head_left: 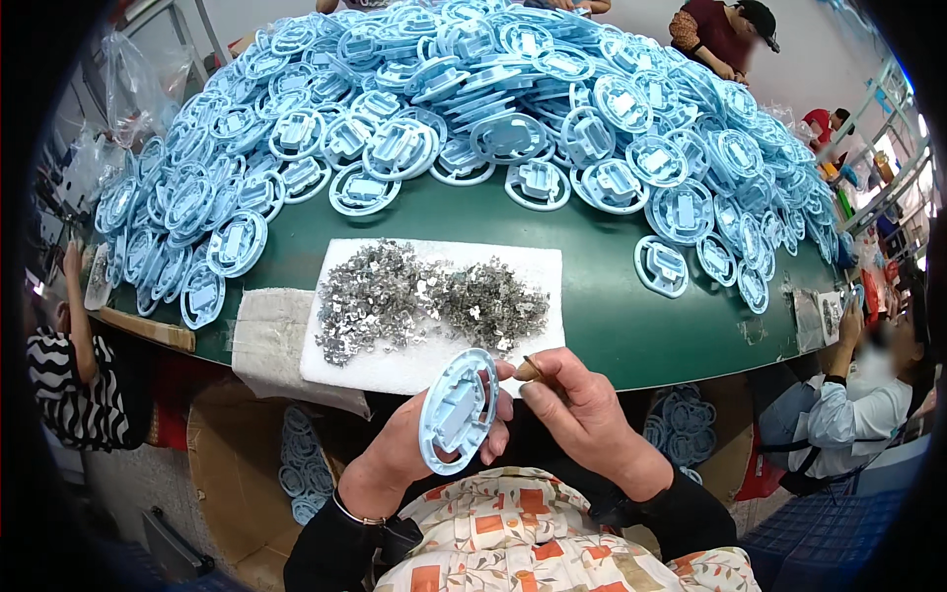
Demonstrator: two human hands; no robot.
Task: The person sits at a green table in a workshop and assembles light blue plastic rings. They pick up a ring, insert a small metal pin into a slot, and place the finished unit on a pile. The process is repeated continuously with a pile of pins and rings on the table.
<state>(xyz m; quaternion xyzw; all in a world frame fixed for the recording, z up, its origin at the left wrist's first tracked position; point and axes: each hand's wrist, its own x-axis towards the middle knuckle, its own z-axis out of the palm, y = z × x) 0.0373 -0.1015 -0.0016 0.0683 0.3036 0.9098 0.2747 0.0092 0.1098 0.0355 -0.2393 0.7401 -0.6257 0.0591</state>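
Note:
My left hand (400, 444) grips a light-blue plastic piece (459, 412), a ring with a raised middle block, like a toy steering wheel. It is held upright and tilted above my lap, at the table's near edge. Close to its right side, my right hand (589, 409) has thumb and forefinger pinched together. Something brown shows at these fingertips; whether it is a finger cover or a held thing I cannot make out. Just beyond both hands, small silvery metal clips (424, 301) lie heaped on a white foam board (538, 261).
A large mound of like light-blue pieces (513, 138) covers the far part of the green table (612, 335). Cardboard boxes (222, 474) with more pieces stand below the edge. Other people sit at the left and right; one person (710, 39) is at the far side.

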